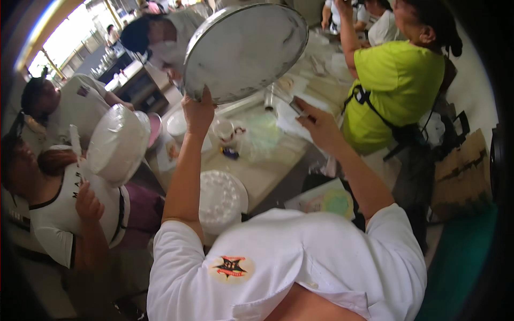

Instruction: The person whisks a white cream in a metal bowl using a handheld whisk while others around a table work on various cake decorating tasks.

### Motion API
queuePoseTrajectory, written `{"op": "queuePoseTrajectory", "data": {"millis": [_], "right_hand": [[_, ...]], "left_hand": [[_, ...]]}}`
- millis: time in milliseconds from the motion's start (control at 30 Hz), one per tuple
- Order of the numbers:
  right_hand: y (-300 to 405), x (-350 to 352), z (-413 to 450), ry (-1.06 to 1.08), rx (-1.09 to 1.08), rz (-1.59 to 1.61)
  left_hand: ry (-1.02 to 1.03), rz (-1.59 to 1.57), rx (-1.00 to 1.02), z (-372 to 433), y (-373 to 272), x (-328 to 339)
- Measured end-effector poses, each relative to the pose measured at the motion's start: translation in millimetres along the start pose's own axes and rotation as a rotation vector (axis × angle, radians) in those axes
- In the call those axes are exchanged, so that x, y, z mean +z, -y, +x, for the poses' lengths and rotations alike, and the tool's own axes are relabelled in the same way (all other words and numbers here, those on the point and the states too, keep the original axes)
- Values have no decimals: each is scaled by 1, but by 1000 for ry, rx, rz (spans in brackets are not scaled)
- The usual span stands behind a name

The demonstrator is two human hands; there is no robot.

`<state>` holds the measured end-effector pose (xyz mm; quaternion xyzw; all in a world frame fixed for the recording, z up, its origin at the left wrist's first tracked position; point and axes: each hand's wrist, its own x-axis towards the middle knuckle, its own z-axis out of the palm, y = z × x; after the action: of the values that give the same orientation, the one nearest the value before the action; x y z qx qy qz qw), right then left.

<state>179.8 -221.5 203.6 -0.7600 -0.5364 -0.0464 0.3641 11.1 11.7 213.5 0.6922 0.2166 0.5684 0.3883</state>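
Observation:
My left hand [198,112] grips the lower left rim of a large round whitish disc [247,52], perhaps a pan or board. The disc is raised and tilted, with smears and dark scuffs on its face. In my right hand [319,124] is a thin metal tool [296,106], likely a spatula; its far end is blurred. That hand is apart from the disc, below and right of it. Below my left forearm, a round cake covered in white icing [221,200] stands close to my body, partly hidden by my arm and shirt.
The worktable [269,168] holds a clear cup [223,129], a small dark blue item [229,153] and printed sheets [335,200]. At left, a person holds a plastic-wrapped round form [118,144]. A person in a lime shirt [397,88] stands at right, near cardboard [461,176].

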Motion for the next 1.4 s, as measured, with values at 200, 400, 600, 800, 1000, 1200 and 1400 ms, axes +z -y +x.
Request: {"op": "queuePoseTrajectory", "data": {"millis": [200,400,600,800,1000,1200,1400], "right_hand": [[73,-41,58,-116,-150,499],[105,-61,83,-246,-325,556],[100,-60,94,-346,-484,545],[110,-77,90,-291,-319,579],[98,-61,86,-311,-330,591],[21,-6,39,-173,-231,195],[-61,59,-53,294,-63,-145]], "left_hand": [[-165,2,547,78,-112,-24],[-287,187,742,127,-150,-54],[-356,215,784,153,-181,-59],[-337,192,777,156,-189,-60],[-333,189,665,142,-159,-49],[-58,66,64,54,-56,-20],[262,149,-775,-61,99,-19]]}}
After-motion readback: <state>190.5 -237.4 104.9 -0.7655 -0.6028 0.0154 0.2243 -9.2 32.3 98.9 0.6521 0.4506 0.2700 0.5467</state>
